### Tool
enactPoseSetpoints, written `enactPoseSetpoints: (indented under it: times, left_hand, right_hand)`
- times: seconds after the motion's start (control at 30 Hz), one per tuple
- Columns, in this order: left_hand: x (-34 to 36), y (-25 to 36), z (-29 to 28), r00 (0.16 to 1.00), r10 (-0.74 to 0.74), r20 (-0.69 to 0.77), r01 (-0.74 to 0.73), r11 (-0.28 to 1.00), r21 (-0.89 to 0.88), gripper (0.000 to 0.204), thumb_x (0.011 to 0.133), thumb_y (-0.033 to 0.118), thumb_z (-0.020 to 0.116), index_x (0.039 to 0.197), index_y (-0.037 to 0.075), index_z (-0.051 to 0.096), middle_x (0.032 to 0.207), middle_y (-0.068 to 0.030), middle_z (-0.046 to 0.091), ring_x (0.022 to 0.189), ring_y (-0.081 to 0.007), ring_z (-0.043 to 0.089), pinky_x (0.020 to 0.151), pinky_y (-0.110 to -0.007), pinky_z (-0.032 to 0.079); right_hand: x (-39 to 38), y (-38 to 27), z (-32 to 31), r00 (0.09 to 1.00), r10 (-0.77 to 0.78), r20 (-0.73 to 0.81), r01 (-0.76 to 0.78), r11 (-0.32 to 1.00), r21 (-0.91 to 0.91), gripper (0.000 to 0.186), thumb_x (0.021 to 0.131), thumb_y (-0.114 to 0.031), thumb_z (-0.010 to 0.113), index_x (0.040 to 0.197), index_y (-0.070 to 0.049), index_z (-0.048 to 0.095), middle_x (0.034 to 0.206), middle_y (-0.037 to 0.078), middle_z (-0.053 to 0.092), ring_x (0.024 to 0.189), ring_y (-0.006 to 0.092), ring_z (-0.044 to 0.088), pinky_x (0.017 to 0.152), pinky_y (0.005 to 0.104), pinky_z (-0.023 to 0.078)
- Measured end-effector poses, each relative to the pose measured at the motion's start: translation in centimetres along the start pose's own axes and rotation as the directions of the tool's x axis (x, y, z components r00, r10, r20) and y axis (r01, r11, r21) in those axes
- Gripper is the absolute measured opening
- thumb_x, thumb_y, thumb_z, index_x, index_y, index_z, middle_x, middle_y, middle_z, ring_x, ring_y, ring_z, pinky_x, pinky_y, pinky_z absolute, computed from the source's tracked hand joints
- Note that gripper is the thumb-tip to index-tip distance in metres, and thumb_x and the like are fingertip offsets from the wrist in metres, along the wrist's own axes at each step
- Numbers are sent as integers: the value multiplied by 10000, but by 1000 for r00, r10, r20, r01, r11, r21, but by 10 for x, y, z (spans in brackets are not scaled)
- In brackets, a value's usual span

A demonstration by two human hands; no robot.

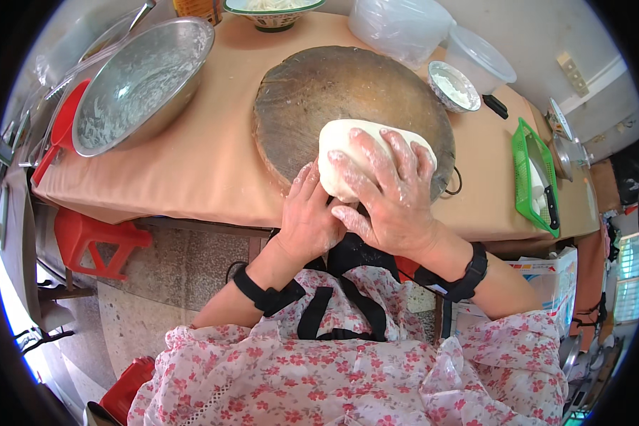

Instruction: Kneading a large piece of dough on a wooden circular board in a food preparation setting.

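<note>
A thick white lump of dough [339,145] rests over the near part of a round wooden board [312,89]. My right hand [399,195] lies across it, its floury fingers curved over the top and its thumb pointing down toward my other hand. At the dough's lower left side, my left hand [307,216] presses against it with the fingers close together. Both hands grip the dough between them. The underside of the dough and some of the left fingertips are hidden.
A floury metal basin [145,89] stands at left beside a red scoop [65,121]. Beyond the board are a patterned bowl [273,15] and a clear plastic tub [479,57]. A small bowl of white powder [453,86] and a green basket [522,167] with a knife [551,206] sit at right.
</note>
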State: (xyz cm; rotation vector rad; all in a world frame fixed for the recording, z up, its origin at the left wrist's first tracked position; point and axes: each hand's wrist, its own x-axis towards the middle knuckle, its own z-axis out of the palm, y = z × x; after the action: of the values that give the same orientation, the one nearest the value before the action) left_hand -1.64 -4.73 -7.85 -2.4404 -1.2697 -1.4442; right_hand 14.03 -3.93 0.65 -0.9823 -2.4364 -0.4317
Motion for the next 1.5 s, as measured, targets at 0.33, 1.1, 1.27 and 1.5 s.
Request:
enactPoseSetpoints:
  times: [0.33, 1.1, 1.27, 1.5]
  left_hand:
    - [21, -1, -13, 999, -32, -35, 33, 999, 35, 272, 723, 52, 707, 991, 22, 676, 1132, -187, 612, 1034, -388, 601, 904, -450, 489]
    - [89, -20, -30, 967, -137, 213, 164, 979, -118, 629, 711, 152, 805, 1287, 100, 559, 1326, -157, 479, 1122, -312, 562, 904, -364, 504]
    - [85, -8, -34, 969, -206, 134, 232, 948, -217, 580, 697, 107, 827, 1235, 98, 610, 1217, -131, 520, 1035, -251, 591, 758, -309, 547]
    - [57, 32, -41, 968, -246, 40, 246, 969, 24, 582, 675, 85, 817, 1227, 161, 649, 1144, -155, 503, 1006, -289, 564, 815, -370, 517]
  right_hand:
    - [45, 41, 35, 997, 26, -68, -19, 995, 93, 450, 858, -453, 596, 1217, -182, 610, 1244, 95, 539, 1104, 324, 504, 898, 507, 347]
    - [4, 87, 17, 631, 539, 558, -618, -86, 782, 568, 852, -54, 585, 1389, -19, 406, 1044, 114, 604, 801, 144, 631, 606, 256, 529]
    - [24, 92, 7, 727, 543, 420, -588, 177, 789, 495, 823, -42, 584, 1308, -6, 494, 987, 108, 639, 782, 154, 631, 624, 272, 530]
    - [38, 101, 7, 882, 424, 206, -438, 577, 689, 431, 781, -80, 564, 1211, -68, 594, 959, 119, 660, 796, 194, 635, 740, 315, 519]
